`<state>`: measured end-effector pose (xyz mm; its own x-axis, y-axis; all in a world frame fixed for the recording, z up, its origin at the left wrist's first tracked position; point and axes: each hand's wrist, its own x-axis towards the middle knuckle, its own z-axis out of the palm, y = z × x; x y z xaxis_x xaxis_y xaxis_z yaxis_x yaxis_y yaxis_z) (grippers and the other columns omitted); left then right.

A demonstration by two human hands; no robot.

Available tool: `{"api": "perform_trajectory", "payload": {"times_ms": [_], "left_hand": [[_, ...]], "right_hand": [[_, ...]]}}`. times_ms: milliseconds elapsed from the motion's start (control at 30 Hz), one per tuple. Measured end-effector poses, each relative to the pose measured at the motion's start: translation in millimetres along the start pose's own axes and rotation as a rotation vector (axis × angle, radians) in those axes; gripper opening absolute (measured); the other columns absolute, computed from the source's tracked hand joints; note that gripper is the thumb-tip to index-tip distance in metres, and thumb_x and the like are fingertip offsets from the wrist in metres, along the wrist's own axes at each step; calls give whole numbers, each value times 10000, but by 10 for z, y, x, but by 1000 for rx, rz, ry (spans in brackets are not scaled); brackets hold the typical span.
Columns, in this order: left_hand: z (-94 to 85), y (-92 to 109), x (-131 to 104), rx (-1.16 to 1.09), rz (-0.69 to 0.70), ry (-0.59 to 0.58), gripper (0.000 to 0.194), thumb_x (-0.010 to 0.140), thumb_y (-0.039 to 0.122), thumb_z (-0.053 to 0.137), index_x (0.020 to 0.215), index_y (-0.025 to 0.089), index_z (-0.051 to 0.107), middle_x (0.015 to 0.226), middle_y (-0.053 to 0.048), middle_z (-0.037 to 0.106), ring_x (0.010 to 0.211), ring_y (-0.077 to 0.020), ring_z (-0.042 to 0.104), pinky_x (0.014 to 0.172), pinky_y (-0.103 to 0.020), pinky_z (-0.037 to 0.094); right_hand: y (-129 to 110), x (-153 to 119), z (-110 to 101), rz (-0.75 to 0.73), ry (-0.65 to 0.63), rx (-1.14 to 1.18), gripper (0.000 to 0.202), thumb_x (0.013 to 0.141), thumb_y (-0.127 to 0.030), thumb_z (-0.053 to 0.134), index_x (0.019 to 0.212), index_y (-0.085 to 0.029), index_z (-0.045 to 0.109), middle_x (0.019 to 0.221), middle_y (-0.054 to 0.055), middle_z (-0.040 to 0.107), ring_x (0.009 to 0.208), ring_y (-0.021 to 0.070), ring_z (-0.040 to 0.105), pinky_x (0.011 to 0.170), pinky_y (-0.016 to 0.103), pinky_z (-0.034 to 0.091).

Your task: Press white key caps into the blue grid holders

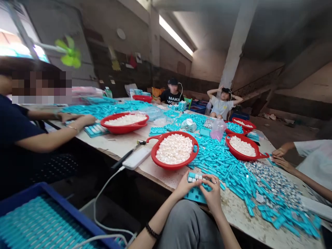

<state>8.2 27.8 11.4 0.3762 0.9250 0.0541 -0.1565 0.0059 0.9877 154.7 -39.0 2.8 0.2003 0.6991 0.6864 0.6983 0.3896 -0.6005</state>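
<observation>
Both hands, left hand (pixel 184 185) and right hand (pixel 213 193), close their grip on a teal tray (pixel 196 193) just before the red basket (pixel 173 149). A few white caps (pixel 194 178) fill its far row; the rest looks unfilled, with loose teal strips (pixel 233 173) heaped beside the basket.

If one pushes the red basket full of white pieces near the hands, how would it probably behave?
The red basket looks wide and low, so it would probably slide, not tip. The white pieces are heaped loose, so a quick push might spill some.

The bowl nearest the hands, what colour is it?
The bowl is red, seen in the head view.
</observation>
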Motion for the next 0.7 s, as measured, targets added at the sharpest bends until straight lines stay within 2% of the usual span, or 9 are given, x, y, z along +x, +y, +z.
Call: {"api": "perform_trajectory", "payload": {"times_ms": [233, 400, 700], "left_hand": [[5, -15, -9, -12, 7, 28, 618, 461, 545, 914, 809, 198, 540, 771, -6, 669, 729, -170, 627, 714, -273, 485], [18, 0, -24, 27, 27, 66, 588, 460, 527, 915, 774, 203, 538, 728, 6, 643, 704, -173, 618, 706, -284, 490], [22, 34, -56, 43, 41, 66, 578, 496, 487, 908, 768, 213, 477, 673, 47, 571, 644, -138, 562, 635, -253, 452]], "right_hand": [[52, -49, 70, -17, 40, 17, 104, 856, -350, 690, 882, -283, 766, 1014, 59, 723, 996, 292, 636, 931, 487, 460], [30, -58, 67, 93, 93, 91, 251, 810, -356, 723, 1027, -233, 694, 1019, 81, 713, 970, 288, 649, 874, 435, 515], [52, -62, 75, 3, 16, 76, 104, 834, -314, 709, 918, -254, 718, 1040, 67, 732, 1032, 299, 635, 966, 480, 445]]}}
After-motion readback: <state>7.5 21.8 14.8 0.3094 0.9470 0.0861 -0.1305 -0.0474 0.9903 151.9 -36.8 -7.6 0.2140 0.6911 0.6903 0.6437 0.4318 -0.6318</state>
